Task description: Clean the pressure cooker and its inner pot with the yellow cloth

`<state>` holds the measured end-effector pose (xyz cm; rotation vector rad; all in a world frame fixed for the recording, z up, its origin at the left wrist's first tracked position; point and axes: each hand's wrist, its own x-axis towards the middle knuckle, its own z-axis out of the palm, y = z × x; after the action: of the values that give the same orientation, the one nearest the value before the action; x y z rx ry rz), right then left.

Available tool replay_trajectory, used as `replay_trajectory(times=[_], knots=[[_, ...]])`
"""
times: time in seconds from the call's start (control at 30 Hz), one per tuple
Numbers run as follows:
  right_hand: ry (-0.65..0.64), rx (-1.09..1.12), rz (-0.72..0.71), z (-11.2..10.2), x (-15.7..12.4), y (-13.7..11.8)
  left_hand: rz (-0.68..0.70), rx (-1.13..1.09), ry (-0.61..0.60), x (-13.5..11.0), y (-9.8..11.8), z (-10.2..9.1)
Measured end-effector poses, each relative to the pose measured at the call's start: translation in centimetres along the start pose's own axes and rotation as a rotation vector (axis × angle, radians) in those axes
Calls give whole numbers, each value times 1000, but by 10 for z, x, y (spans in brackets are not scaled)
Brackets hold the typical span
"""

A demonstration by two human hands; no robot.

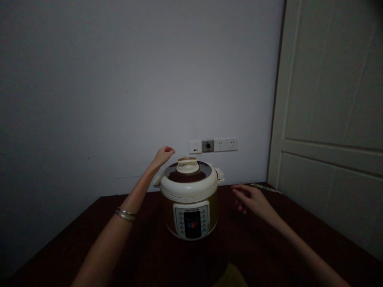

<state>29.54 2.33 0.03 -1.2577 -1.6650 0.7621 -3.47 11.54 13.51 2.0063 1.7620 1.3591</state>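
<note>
A white and gold electric pressure cooker [189, 191] stands upright on the dark table, its lid on. The lid has a brown top and a cream handle [188, 165]. On its front is a control panel [192, 221] with a dark display and button rows. My left hand [164, 156] hovers at the lid's upper left, apart from the handle, with loosely bent fingers and nothing seen in them. To the right of the cooker, my right hand [251, 199] is held above the table, thumb and fingers apart, not touching the cooker. Bracelets circle my left wrist.
Wall sockets and a switch [208, 146] sit behind the cooker. A pale panelled door [329, 119] borders the table [137, 239] on the right. Near the wall lies a thin flat strip [266, 187]. Something yellowish [230, 277] shows at the bottom edge.
</note>
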Motion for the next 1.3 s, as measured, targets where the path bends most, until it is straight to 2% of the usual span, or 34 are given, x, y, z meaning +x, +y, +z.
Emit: replay_trajectory(times=[0.1, 0.17, 0.27, 0.37, 0.53, 0.6, 0.7, 0.83, 1.03, 1.2, 1.3], knots=[[140, 134, 28, -16, 33, -3, -111, 31, 88, -14, -35, -21], [214, 173, 53, -20, 53, 1, -189, 48, 136, -27, -61, -26], [250, 221, 126, -17, 79, 12, -315, 42, 149, -46, -94, -19], [192, 259, 182, -5, 99, 23, -372, -11, 91, -59, -113, -1], [1, 292, 278, 22, 112, 32, -454, -433, -183, -72, -117, 19], [-30, 347, 288, 28, 111, 32, -499, -524, -183, -74, -114, 21], [-34, 460, 243, 32, 109, 29, -517, -541, -154, -73, -111, 21], [8, 523, 221, 35, 109, 26, -554, -556, -117, -70, -112, 24], [85, 613, 196, 45, 113, 32, -607, -566, 19, -68, -115, 27], [214, 594, 183, 46, 120, 34, -551, -678, -46, -61, -124, 30], [314, 522, 142, 38, 124, 30, -515, -800, -169, -51, -137, 41]])
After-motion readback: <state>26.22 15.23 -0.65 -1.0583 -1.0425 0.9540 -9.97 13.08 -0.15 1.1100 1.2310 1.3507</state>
